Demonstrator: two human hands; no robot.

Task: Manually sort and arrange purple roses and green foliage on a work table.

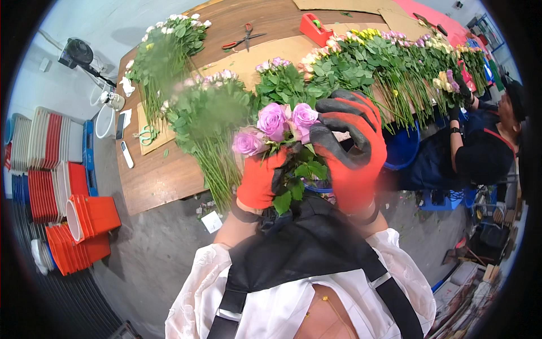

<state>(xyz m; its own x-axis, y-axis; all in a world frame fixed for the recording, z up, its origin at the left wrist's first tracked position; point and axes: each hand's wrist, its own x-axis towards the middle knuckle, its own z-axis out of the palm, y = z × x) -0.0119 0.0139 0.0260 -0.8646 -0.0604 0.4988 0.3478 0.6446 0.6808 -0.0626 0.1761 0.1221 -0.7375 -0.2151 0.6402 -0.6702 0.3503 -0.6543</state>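
Note:
My left hand [263, 180], in a red and black work glove, is closed around the stems of several purple roses [274, 122] just below their blooms. Green leaves [292, 193] hang beneath that fist in front of my black apron [296, 250]. My right hand [353, 144], gloved the same way, curves beside the right-hand bloom [304, 120]. Its thumb and fingertips touch the outer petals; whether they pinch a petal is hidden. Behind the hands, a bunch of light purple roses [281, 82] lies on the wooden table [178, 182].
More roses [203, 114] lie left; a long row [377, 59] extends right. Scissors [245, 38], a red tape dispenser [314, 29], green-handled scissors [148, 135] and a phone [127, 154] are on the table. A blue bucket [404, 146] and a co-worker [482, 148] holding roses are at right.

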